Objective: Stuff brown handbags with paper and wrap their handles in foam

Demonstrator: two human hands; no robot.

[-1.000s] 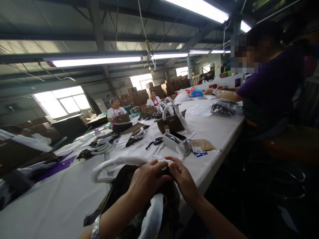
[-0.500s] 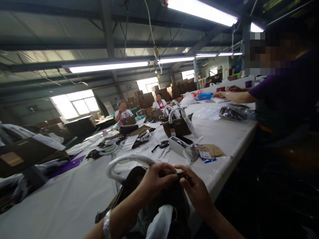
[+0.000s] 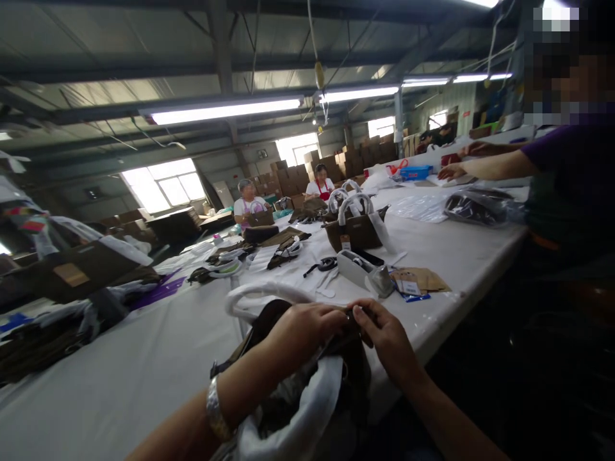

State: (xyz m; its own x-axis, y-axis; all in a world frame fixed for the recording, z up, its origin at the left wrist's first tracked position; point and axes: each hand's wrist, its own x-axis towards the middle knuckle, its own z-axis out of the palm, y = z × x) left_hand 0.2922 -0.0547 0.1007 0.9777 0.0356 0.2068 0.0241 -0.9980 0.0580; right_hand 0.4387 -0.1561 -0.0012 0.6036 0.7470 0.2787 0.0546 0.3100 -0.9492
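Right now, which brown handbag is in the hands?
The handbag at the near table edge: left hand and right hand pinch its top; the other bags sit farther off.

Reaches forward with both bare arms, in from the bottom of the view. Holds the left hand palm down, knuckles up, with fingers curled in and pinched tight. Holds the right hand just beside it, back of the hand up, with thumb pushed toward the left fingertips. Meets hand to hand there, touching. Slants the left forearm up to the right and the right forearm up to the left.
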